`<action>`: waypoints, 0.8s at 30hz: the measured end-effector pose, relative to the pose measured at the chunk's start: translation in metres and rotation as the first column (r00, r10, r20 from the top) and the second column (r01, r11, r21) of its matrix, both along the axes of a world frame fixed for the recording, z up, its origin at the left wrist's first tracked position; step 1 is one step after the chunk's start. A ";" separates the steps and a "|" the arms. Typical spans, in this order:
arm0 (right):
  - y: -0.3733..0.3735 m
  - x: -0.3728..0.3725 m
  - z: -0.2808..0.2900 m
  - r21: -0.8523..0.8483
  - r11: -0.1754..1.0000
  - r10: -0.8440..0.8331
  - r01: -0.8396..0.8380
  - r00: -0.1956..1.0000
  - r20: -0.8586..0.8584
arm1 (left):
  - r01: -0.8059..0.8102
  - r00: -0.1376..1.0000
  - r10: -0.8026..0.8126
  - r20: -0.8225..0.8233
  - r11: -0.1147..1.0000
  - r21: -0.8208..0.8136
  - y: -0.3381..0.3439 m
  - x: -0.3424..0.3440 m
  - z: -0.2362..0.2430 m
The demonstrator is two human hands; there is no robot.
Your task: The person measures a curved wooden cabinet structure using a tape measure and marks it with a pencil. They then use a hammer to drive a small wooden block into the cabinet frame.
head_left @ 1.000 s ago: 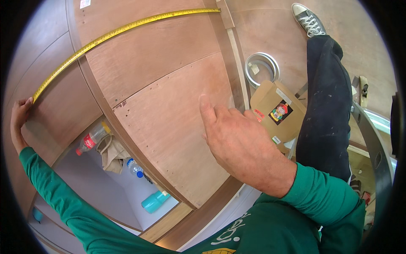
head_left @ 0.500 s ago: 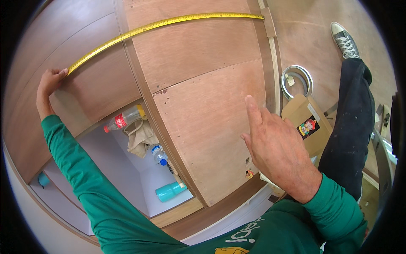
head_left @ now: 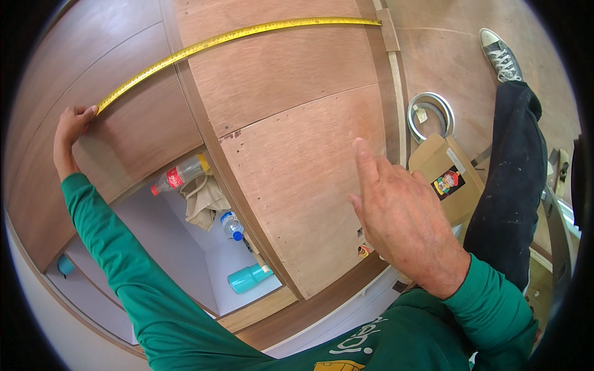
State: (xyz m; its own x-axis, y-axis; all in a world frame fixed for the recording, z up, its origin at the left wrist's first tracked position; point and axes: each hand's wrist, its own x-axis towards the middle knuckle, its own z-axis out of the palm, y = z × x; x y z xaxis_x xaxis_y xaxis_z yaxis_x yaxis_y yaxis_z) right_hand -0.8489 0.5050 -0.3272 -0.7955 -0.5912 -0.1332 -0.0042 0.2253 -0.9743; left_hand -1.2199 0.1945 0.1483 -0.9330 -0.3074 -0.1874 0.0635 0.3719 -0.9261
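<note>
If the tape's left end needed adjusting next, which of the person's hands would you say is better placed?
Probably the left: the left hand has its thumb and fingers at that end of the tape, while the right hand appears over the panel, away from it.

Head view farther left than a second ago; colourful item newly visible beside right hand

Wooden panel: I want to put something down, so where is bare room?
The wooden panel is bare between the yellow tape measure and the right hand. Crowded: the right side of the open compartment, with bottles and beige cloth.
</note>
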 end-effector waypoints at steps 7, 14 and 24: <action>0.003 -0.005 0.002 0.002 1.000 0.003 -0.003 1.000 -0.002 | 0.007 1.000 -0.007 -0.018 1.000 -0.012 -0.001 -0.001 -0.001; 0.008 -0.011 0.003 -0.005 1.000 0.010 -0.010 1.000 -0.006 | -0.045 0.999 0.045 -0.026 0.998 -0.032 0.008 -0.002 -0.006; 0.020 -0.022 0.010 -0.046 0.999 -0.024 0.026 0.999 0.035 | -0.057 0.998 0.058 -0.040 0.998 0.029 0.005 0.005 -0.008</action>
